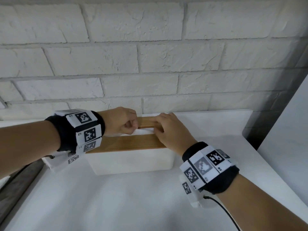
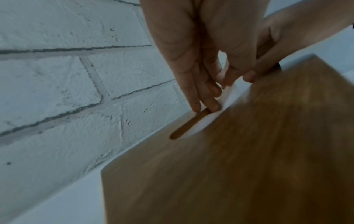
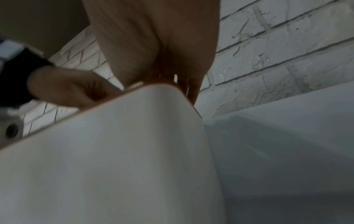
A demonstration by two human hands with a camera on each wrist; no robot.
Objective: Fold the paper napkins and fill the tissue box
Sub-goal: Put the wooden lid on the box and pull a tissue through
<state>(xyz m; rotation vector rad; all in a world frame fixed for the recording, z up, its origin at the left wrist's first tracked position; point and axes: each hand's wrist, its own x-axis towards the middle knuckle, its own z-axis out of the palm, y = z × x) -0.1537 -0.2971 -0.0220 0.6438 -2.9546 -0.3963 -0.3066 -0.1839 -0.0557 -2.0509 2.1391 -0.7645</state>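
A white tissue box with a wooden lid stands on the table close to the brick wall. A white napkin shows in the lid's long slot. My left hand hovers over the slot's left part with curled fingers pinching the napkin at the opening. My right hand lies across the lid's right end, its straight fingers touching the wood by the slot. In the right wrist view the box wall fills the frame below my palm.
The white table runs forward from the box. A white brick wall rises right behind it. A dark gap borders the table's left edge, and a white panel stands at the right. A black cable trails from my right wrist.
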